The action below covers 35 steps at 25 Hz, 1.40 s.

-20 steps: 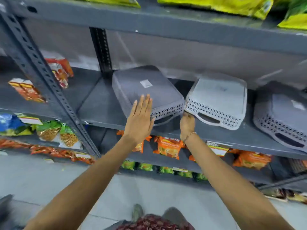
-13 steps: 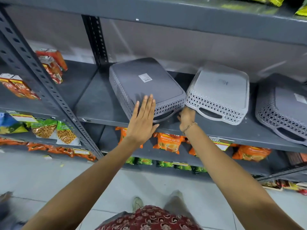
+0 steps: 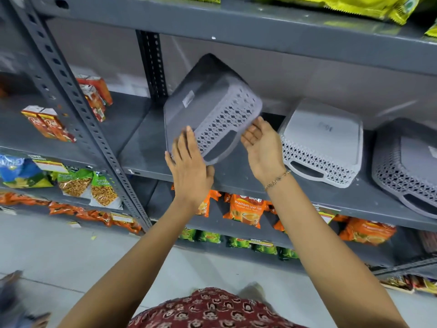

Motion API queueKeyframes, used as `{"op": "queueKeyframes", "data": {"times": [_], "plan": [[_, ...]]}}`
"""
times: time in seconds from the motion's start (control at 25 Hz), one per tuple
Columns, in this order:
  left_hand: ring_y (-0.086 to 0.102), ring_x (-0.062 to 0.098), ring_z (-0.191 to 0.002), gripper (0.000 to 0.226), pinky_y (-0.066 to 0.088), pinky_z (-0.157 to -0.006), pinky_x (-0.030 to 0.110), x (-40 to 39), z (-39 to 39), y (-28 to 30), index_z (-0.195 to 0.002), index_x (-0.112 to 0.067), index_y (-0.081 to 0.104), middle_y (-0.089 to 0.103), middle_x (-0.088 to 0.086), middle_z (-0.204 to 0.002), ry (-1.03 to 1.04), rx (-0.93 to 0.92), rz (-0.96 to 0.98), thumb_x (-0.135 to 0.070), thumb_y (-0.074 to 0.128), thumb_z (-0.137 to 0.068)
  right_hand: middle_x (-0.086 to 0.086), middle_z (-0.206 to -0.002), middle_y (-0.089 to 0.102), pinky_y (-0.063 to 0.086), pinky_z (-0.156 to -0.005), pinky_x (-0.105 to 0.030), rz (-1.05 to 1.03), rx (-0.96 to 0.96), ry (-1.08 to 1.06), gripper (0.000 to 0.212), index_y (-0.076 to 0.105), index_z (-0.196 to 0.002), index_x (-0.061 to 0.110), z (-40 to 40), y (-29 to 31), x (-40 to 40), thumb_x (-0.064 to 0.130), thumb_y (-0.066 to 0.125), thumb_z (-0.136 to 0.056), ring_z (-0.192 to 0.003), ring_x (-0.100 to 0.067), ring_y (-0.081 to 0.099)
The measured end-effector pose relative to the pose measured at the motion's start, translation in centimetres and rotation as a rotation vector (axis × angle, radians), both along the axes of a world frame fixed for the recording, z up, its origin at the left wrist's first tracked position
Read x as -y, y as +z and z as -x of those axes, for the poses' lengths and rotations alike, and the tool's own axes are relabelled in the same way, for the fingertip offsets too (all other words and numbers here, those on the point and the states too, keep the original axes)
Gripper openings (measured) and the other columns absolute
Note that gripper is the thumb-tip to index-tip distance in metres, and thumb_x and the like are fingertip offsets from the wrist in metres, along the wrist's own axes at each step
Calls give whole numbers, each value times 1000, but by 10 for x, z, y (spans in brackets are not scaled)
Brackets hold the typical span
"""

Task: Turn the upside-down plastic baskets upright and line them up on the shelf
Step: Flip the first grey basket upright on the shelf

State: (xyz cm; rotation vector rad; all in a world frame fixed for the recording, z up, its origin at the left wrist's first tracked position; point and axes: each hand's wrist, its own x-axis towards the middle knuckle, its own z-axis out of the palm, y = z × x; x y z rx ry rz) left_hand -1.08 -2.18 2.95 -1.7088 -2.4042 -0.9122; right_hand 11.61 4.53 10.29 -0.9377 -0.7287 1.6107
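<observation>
A: While tipped up on its side over the grey shelf [image 3: 236,178], held between both hands: dark grey basket [image 3: 210,110], flat base with a white label facing left, perforated wall and handle slot facing the camera.

B: Left hand [image 3: 189,164]?

A: Pressed against the lower left corner of the basket, fingers [image 3: 183,143] spread flat up over the base edge, thumb below the rim. Gripping rather than hovering.

B: And the right hand [image 3: 262,145]?

A: Palm turned up, fingers curled loosely under the right end of the rim, touching it. Thin bracelet [image 3: 276,179] at the wrist.

B: Others on the same shelf?

A: Just right of the right hand, light grey basket [image 3: 324,140], upside down, flat on the shelf, handle slot toward the front. Further right, cut by the frame edge, another dark grey basket [image 3: 409,166], also upside down.

B: Around them?

A: Orange tea packets [image 3: 246,213] on the shelf below, yellow packets [image 3: 354,5] on the one above.
</observation>
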Motion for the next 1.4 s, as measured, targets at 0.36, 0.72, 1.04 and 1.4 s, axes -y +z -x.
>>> {"op": "queueKeyframes", "data": {"times": [0.36, 0.72, 1.04, 1.4], "plan": [[48, 27, -119, 59, 46, -92, 41, -5, 44, 19, -139, -3, 24, 43, 15, -137, 189, 1290, -213, -26, 43, -88, -7, -126, 61, 40, -104, -25, -537, 1164, 190, 34, 63, -115, 10, -6, -27, -25, -3, 45, -89, -117, -18, 56], [47, 41, -127, 48, 44, -90, 38, -44, 97, 5, -141, 0, 34, 36, 25, -149, 324, 1028, -3, -15, 44, -97, -16, -130, 58, 38, -107, -33, -767, 1631, 518, 38, 59, -122, 2, 13, -50, -84, -4, 52, -85, -122, -31, 53], [50, 36, -120, 46, 44, -90, 41, -76, 38, 22, -126, -2, 45, 50, 21, -132, -385, -7, 638, -30, 57, -92, -13, -127, 62, 37, -106, -37, -834, 2042, 797, 47, 56, -125, 13, 22, -53, -121, 8, 66, -79, -121, -31, 54], [59, 37, -105, 17, 49, -85, 42, -73, 90, 15, -107, -12, 65, 62, 16, -108, -345, -179, 657, -14, 56, -92, -16, -109, 69, 50, -85, -39, -913, 1942, 692, 22, 62, -111, 16, 28, -67, -90, 12, 51, -92, -106, -35, 62]]}}
